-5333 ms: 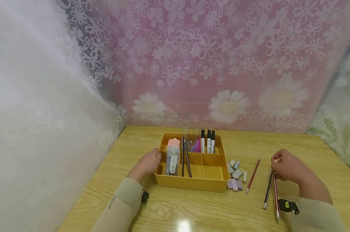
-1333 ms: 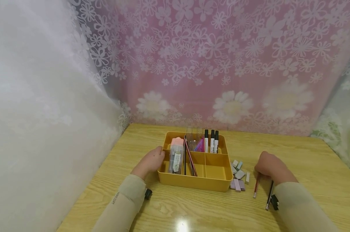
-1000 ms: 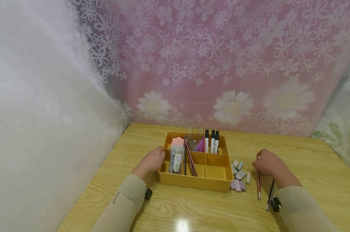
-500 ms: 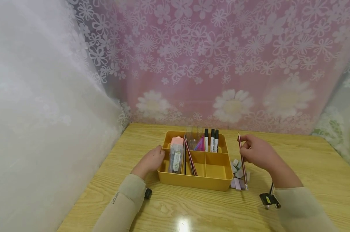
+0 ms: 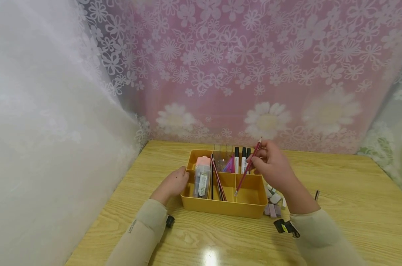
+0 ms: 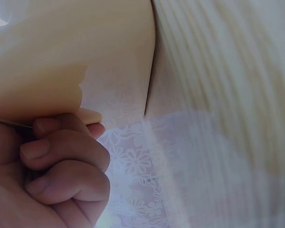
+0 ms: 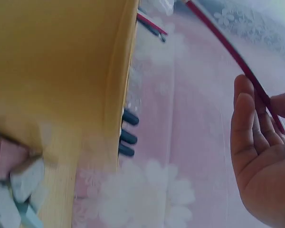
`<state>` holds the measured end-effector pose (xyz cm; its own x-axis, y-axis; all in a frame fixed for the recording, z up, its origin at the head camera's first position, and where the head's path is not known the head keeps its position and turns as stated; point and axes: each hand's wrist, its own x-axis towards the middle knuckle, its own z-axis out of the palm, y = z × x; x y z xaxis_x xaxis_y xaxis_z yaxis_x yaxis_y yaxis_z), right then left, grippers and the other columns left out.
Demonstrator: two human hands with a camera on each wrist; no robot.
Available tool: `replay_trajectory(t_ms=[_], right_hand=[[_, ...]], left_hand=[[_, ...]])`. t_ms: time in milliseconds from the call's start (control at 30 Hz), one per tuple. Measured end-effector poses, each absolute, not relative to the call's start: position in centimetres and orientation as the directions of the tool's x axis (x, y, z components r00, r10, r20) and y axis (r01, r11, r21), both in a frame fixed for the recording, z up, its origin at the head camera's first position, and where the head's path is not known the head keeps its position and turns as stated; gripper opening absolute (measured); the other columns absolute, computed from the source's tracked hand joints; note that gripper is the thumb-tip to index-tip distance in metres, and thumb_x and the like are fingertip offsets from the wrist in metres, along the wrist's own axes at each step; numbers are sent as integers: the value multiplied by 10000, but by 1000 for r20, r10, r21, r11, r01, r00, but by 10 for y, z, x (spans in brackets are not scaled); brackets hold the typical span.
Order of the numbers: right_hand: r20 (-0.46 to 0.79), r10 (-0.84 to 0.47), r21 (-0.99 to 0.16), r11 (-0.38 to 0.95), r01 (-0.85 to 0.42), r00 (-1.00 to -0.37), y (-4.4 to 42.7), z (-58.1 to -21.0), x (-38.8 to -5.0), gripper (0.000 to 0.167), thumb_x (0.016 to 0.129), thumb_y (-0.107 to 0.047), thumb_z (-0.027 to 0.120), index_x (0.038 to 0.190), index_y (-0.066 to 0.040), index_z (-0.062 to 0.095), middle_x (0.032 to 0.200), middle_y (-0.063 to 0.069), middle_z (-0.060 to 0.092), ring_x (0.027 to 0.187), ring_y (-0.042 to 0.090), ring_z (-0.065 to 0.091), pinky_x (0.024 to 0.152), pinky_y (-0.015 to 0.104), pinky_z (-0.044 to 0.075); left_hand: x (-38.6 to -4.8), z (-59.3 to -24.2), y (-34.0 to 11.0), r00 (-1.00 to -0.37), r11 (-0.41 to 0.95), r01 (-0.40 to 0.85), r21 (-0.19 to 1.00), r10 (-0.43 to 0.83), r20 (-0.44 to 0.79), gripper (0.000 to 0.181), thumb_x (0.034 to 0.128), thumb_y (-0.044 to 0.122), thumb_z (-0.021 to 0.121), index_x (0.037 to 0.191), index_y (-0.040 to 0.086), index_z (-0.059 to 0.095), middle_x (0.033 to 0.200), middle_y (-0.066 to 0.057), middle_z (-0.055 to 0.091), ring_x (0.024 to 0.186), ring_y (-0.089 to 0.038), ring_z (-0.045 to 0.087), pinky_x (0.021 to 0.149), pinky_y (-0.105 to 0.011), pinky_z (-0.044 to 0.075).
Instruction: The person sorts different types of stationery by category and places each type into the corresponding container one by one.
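Observation:
My right hand (image 5: 275, 166) pinches a red pencil (image 5: 245, 175) between thumb and fingers. It tilts over the yellow divided organizer box (image 5: 220, 210), its eraser end low near the divider between the front middle and front right compartments. In the right wrist view the same pencil (image 7: 228, 47) shows above the box wall (image 7: 61, 71). My left hand (image 5: 172, 182) grips the box's left wall; its fingers (image 6: 69, 147) curl against the outside in the left wrist view. Several pencils (image 5: 219, 181) lean in the front middle compartment, beside a clear container with a peach lid (image 5: 202, 181).
Black-capped markers (image 5: 236, 160) stand in the back right compartment. A pink set square (image 5: 230, 165) and clear rulers fill the back middle one. Several erasers (image 5: 273, 210) lie right of the box. A dark pencil (image 5: 317, 195) lies farther right, partly hidden by my right arm.
Another red pencil, held earlier, now leans in the box. My right hand picked this red pencil off the table and carried it left over the erasers to the box. My left hand stayed.

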<state>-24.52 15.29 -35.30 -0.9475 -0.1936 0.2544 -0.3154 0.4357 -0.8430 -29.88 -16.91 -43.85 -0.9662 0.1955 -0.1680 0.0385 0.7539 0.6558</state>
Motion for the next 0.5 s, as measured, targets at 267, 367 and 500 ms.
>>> replay_trajectory(t_ms=[267,367,500], right_hand=[[238,-225,-770,549,-325,-945,125,-370,-256,364,1011,-109,575,1330,-28,419,1053,141,695,832,261,657,693,357,547],[208,-223,-720,623,-304,-952,117,-376,-259,400,1003,-139,593,1353,-34,429,1031,94,682,691,202,590,593,351,501],[154,-219,-688,676,-264,-963,110,-381,-261,435,1009,-168,585,1392,-50,417,1005,44,644,536,193,473,493,343,430]], left_hand=[[-299,-440,-169,-967,745,21,667,185,-175,516,1103,326,287,1499,17,406,1459,-151,516,1312,-303,508,1113,-524,374],[-299,-439,-169,-966,737,10,676,182,-183,522,1104,335,286,1508,24,399,1464,-148,512,1314,-299,506,1114,-525,372],[-298,-438,-169,-965,735,17,678,189,-180,519,1104,330,282,1505,24,403,1459,-145,515,1306,-295,511,1113,-523,375]])
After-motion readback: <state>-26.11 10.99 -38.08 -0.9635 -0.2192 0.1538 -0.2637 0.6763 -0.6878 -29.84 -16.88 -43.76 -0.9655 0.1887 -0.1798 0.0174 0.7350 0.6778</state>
